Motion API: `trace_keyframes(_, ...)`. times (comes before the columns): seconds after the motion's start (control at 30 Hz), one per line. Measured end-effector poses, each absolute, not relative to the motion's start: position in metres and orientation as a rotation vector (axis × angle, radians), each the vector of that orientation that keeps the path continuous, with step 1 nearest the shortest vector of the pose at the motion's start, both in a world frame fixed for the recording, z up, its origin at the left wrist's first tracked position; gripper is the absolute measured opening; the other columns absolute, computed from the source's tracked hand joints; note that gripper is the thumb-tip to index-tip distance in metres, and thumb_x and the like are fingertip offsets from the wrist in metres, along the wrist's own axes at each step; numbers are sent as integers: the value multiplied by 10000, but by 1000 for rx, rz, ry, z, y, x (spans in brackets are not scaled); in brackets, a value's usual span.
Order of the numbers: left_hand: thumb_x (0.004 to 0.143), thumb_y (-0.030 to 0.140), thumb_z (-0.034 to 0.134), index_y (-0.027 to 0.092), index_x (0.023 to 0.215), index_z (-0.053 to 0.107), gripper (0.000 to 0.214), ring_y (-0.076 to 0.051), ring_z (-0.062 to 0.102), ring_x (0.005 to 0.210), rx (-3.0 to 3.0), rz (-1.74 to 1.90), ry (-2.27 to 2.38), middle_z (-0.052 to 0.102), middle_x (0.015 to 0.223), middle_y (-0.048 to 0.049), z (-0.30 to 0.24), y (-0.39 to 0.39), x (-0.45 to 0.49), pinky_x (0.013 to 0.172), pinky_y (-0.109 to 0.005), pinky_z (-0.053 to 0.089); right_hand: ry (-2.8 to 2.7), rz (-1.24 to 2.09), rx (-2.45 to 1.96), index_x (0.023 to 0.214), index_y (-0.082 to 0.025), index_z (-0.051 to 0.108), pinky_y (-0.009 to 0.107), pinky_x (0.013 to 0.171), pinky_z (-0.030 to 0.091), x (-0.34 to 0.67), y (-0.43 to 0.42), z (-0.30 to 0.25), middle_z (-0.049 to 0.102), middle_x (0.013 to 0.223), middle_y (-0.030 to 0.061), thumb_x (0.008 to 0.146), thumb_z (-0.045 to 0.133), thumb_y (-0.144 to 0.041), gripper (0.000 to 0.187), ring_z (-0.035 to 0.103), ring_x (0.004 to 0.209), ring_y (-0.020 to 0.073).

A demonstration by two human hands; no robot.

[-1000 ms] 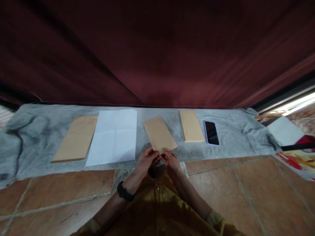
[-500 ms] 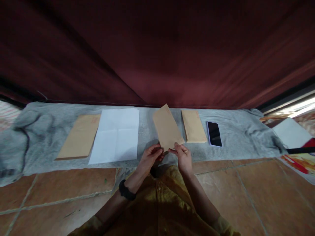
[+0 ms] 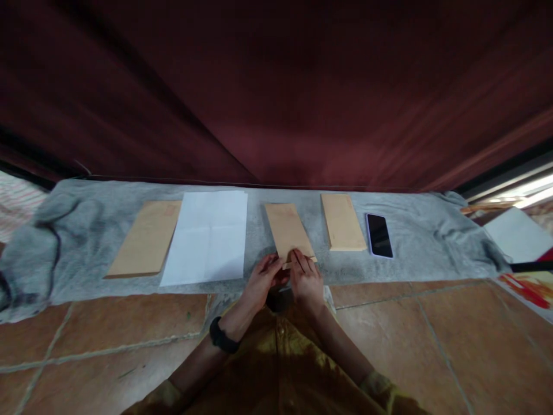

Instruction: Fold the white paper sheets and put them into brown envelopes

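A brown envelope [image 3: 287,230] lies flat on the grey cloth [image 3: 78,230] in front of me. My left hand [image 3: 262,280] pinches its near edge from the left. My right hand [image 3: 305,279] rests on its near right corner with the fingers pressed on the paper. To the left lie a creased white sheet [image 3: 208,237] and another brown envelope [image 3: 147,245]. A third brown envelope [image 3: 343,221] and a black phone [image 3: 379,234] lie to the right.
A dark red curtain [image 3: 276,92] hangs behind the cloth. Terracotta floor tiles [image 3: 432,334] lie on the near side. White paper [image 3: 516,235] and coloured printed sheets [image 3: 529,285] sit at the far right. My yellow garment [image 3: 280,369] fills the bottom centre.
The middle envelope was lifted and tilted upright half a second ago; it now lies flat on the cloth again. Both hands came down with it, the right moving onto its near corner.
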State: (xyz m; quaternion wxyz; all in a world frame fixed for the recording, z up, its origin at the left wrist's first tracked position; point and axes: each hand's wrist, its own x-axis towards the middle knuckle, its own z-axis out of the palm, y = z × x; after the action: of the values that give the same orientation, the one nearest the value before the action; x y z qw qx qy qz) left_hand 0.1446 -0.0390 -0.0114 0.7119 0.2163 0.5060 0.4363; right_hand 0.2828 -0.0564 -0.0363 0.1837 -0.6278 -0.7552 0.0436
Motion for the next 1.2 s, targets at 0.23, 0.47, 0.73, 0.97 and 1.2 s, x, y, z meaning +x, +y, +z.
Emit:
trace_keyframes(0.23, 688, 295, 749, 193, 1143, 641, 479, -133, 619, 586, 762, 888, 1263, 705, 772, -2, -35, -32, 135, 536, -235, 472, -2208, 179, -1789, 1435, -187, 536, 378, 937, 489, 277, -63, -44, 567, 1459, 122, 964, 473, -120, 481, 595, 1193, 283)
trace_keyframes(0.47, 718, 230, 646, 184, 1201, 662, 485, -124, 493, 448, 1073, 760, 1394, 587, 560, 49, -43, -19, 115, 460, -232, 352, -2177, 238, -1695, 1388, -169, 576, 408, 1008, 460, 279, -67, -51, 610, 1405, 121, 1004, 459, -195, 402, 592, 1199, 277)
trace_keyframes(0.73, 739, 154, 614, 181, 1214, 660, 478, -158, 558, 533, 1283, 709, 1555, 635, 638, 23, -35, -13, 109, 572, -264, 413, -2200, 237, -1553, 1393, -159, 566, 477, 1127, 381, 289, -70, -50, 589, 1433, 119, 1015, 435, -170, 400, 528, 1310, 262)
trace_keyframes(0.97, 880, 154, 530, 151, 1389, 538, 509, -190, 657, 698, 1557, 387, 1774, 717, 803, -27, -30, -13, 112, 682, -285, 471, -2299, 306, -1333, 1470, -134, 482, 493, 1194, 359, 288, -76, -59, 559, 1462, 141, 1009, 424, -165, 465, 455, 1403, 236)
trace_keyframes(1.2, 970, 258, 506, 204, 1481, 451, 516, -222, 727, 829, 1755, 143, 1992, 766, 939, -64, -32, -24, 121, 770, -308, 528, -2352, 315, -1373, 1490, -118, 450, 487, 1214, 330, 290, -76, -64, 529, 1491, 137, 1019, 414, -194, 479, 430, 1420, 240)
